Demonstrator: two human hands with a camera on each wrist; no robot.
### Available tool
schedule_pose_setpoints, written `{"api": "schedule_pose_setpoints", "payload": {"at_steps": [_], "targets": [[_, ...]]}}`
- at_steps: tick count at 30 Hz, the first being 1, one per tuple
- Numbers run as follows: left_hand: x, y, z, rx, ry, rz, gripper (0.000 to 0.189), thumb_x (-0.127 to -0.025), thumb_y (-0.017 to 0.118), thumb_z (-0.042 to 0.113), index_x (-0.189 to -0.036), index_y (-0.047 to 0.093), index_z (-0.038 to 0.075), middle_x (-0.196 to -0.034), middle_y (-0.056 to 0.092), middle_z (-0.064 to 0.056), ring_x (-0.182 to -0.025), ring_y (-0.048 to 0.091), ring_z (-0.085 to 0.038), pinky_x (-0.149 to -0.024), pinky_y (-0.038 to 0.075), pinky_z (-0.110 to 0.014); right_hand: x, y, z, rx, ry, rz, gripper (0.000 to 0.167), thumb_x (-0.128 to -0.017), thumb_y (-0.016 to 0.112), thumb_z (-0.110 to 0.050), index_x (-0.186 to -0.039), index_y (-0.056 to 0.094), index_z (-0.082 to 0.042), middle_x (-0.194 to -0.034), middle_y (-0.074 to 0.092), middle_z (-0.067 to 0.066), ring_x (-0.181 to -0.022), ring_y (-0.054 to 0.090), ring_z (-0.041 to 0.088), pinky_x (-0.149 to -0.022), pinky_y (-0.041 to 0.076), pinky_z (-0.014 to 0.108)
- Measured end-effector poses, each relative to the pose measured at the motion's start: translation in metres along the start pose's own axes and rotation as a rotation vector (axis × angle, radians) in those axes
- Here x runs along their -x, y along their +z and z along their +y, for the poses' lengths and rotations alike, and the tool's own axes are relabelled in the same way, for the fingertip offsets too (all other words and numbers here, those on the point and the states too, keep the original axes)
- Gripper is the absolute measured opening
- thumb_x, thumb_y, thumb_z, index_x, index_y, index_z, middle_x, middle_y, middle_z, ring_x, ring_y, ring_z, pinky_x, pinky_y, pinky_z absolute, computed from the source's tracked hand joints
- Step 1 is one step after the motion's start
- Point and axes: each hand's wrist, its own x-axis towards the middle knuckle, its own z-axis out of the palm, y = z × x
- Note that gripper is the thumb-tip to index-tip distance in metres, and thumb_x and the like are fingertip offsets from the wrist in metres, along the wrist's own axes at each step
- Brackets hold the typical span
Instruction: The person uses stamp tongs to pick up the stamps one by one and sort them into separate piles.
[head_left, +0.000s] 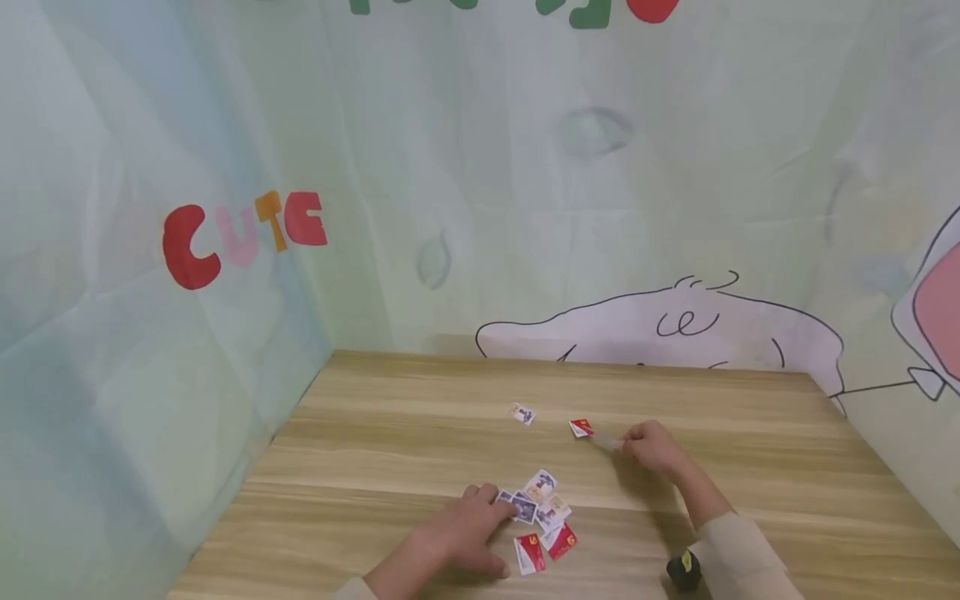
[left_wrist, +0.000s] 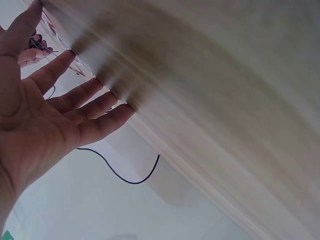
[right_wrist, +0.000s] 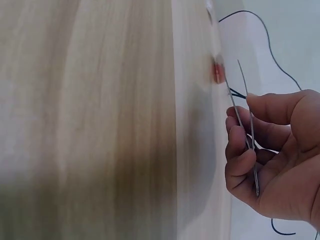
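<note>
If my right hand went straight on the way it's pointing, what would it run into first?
Most likely the small red-and-white stamp, which lies at the tips of the tweezers your right hand holds. Whether the tips already touch it, I can't tell.

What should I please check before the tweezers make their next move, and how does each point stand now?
1. Tweezers held in the right hand: ok.
2. Tweezer tips at the red-and-white card: ok, they reach its near edge in the head view.
3. That card firmly pinched: cannot tell; the tips are too blurred.
4. Far card clear of the others: ok, it lies apart.
5. Cards in the near cluster separated: not ok, several overlap.
6. Left hand clear of that cluster: not ok, it reaches over the dark cards.
</note>
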Motion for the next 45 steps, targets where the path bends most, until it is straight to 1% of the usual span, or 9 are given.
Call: {"api": "schedule_pose_setpoints", "payload": {"at_steps": [7,13,16,19,25,29,34,40,45], "targets": [[0.000,-0.004,0.002,-0.011,0.001,-0.006,0.073,-0.062,0.078,0.044,-0.128,0.056,0.022,-0.115,0.050,-0.001,-0.100,0.047,-0.017,-0.083,0.046,-0.035,-0.011,0.002,0.000,0.011,0.041,0.035,0.016,-0.078,0.057,0.001,-0.087,0.066,0.012,-0.056,0.049,0.002,-0.051,0.043,0.012,-0.047,0.036,0.024],[0.001,-0.004,0.003,0.002,-0.008,-0.013,0.072,-0.062,0.079,0.042,-0.127,0.056,0.021,-0.116,0.050,-0.002,-0.101,0.047,-0.018,-0.084,0.046,-0.037,-0.011,0.002,-0.004,0.172,0.029,0.093,0.013,-0.077,0.062,0.000,-0.085,0.067,0.008,-0.070,0.060,0.006,-0.063,0.053,0.019,-0.057,0.046,0.031],[0.001,-0.004,0.002,0.004,-0.009,-0.010,0.072,-0.061,0.079,0.042,-0.127,0.057,0.021,-0.116,0.050,-0.002,-0.100,0.047,-0.018,-0.084,0.046,-0.036,-0.009,0.000,-0.007,0.249,0.012,0.121,0.015,-0.075,0.062,-0.001,-0.086,0.067,0.008,-0.076,0.063,0.009,-0.069,0.055,0.022,-0.063,0.047,0.036],[0.001,-0.004,0.003,-0.001,-0.009,-0.005,0.072,-0.061,0.079,0.042,-0.127,0.057,0.021,-0.116,0.050,-0.002,-0.100,0.047,-0.017,-0.084,0.046,-0.036,-0.006,-0.003,-0.009,0.298,0.003,0.153,0.014,-0.073,0.062,-0.002,-0.084,0.068,0.006,-0.077,0.064,0.009,-0.070,0.055,0.024,-0.064,0.047,0.038],[0.001,-0.002,0.002,-0.007,-0.013,-0.006,0.073,-0.062,0.078,0.044,-0.128,0.056,0.023,-0.117,0.050,-0.002,-0.102,0.047,-0.018,-0.084,0.046,-0.037,-0.003,-0.008,-0.009,0.308,-0.002,0.182,0.012,-0.074,0.064,-0.003,-0.082,0.067,0.005,-0.075,0.063,0.009,-0.069,0.055,0.024,-0.064,0.046,0.039],[0.000,-0.001,0.001,-0.010,-0.016,-0.009,0.073,-0.062,0.078,0.044,-0.128,0.056,0.022,-0.118,0.050,-0.003,-0.103,0.047,-0.019,-0.085,0.046,-0.038,-0.001,-0.012,-0.007,0.296,0.021,0.162,0.014,-0.077,0.064,-0.005,-0.084,0.066,0.006,-0.078,0.063,0.010,-0.073,0.055,0.026,-0.067,0.047,0.042],[0.001,-0.003,0.003,-0.006,-0.019,-0.018,0.073,-0.062,0.078,0.045,-0.127,0.056,0.021,-0.120,0.050,-0.006,-0.104,0.047,-0.021,-0.085,0.045,-0.039,0.005,-0.017,-0.005,0.244,0.039,0.135,0.018,-0.082,0.060,-0.005,-0.092,0.065,0.010,-0.086,0.064,0.016,-0.080,0.057,0.031,-0.071,0.049,0.045],[0.001,-0.005,0.003,-0.012,-0.019,-0.017,0.073,-0.062,0.079,0.045,-0.127,0.056,0.021,-0.118,0.050,-0.004,-0.103,0.047,-0.019,-0.085,0.045,-0.038,0.012,-0.023,-0.006,0.223,-0.010,0.153,0.017,-0.083,0.060,-0.006,-0.089,0.066,0.009,-0.081,0.064,0.012,-0.077,0.057,0.028,-0.069,0.048,0.044],[0.001,-0.005,0.003,0.000,-0.018,-0.022,0.073,-0.062,0.078,0.044,-0.127,0.056,0.021,-0.119,0.050,-0.004,-0.104,0.047,-0.019,-0.086,0.045,-0.038,0.023,-0.027,-0.011,0.192,-0.016,0.147,0.018,-0.083,0.062,-0.007,-0.092,0.065,0.008,-0.085,0.064,0.013,-0.081,0.059,0.031,-0.070,0.049,0.045]]}}
